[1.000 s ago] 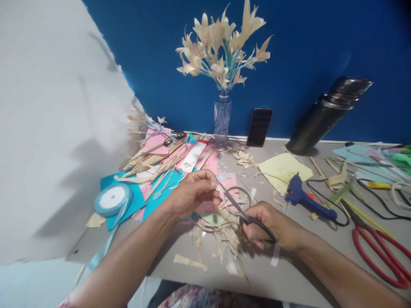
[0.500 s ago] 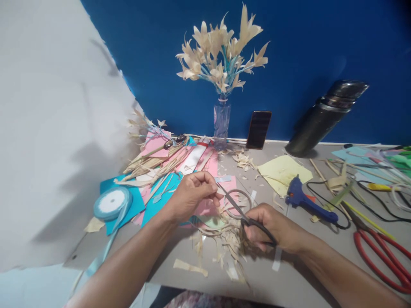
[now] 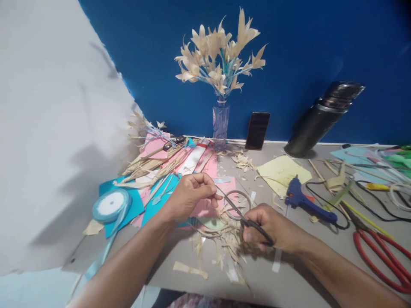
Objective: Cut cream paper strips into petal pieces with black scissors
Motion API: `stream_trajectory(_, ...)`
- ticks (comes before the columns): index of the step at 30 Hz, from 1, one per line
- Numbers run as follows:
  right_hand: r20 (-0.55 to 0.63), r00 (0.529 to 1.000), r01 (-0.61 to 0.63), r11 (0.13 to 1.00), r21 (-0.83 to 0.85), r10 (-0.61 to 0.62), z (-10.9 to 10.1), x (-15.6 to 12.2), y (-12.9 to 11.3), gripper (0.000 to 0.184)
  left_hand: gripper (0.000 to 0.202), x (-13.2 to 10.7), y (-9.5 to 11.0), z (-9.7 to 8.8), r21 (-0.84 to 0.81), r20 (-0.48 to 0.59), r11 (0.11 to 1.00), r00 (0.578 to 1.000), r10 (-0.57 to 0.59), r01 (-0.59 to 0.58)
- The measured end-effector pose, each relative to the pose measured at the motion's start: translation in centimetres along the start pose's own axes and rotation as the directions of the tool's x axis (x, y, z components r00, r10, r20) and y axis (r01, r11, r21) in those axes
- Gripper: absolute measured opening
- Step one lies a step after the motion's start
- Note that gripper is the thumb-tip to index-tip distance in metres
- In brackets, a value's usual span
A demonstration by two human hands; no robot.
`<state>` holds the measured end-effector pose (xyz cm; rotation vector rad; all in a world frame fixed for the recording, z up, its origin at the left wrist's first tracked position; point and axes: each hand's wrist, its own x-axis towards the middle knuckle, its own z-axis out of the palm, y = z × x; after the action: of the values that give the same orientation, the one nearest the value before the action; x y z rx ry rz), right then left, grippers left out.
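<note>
My left hand is closed in a pinch on a small pale piece that I cannot make out. My right hand grips black-handled scissors, whose blades point up-left to the pinched fingertips. Below both hands lies a heap of pale straw-coloured trimmings on the grey table. A clear tape ring lies just behind the blades.
A vase of pale paper flowers stands at the blue wall, beside a phone and a dark flask. Blue glue gun, red-handled scissors, blue ribbon spool and coloured paper sheets surround the hands.
Both hands and the scissors stay nearly in place; the view has shifted slightly, so everything sits a little lower and to the left.
</note>
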<state>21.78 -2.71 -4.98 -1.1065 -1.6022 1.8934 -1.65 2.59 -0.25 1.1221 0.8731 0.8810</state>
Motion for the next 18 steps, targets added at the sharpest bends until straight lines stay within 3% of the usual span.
stream_trajectory(7, -0.078, 0.996, 0.034, 0.998, 0.050, -0.030, 0.1, 0.2, -0.5, 0.056, 0.020, 0.0, -0.6, 0.3, -0.082, -0.008, 0.996, 1.000, -0.016, 0.015)
stream_trajectory(10, -0.046, 0.997, 0.071, 0.994, 0.084, -0.067, 0.1, 0.0, -0.9, 0.058, 0.020, 0.1, -0.7, 0.5, -0.129, -0.019, 0.991, 0.999, -0.027, 0.024)
stream_trajectory(18, 0.092, 0.994, 0.042, 0.992, 0.116, -0.053, -0.1, -0.3, -0.6, 0.051, 0.021, 0.0, -0.5, 0.1, -0.226, 0.182, 0.956, 0.972, -0.148, 0.188)
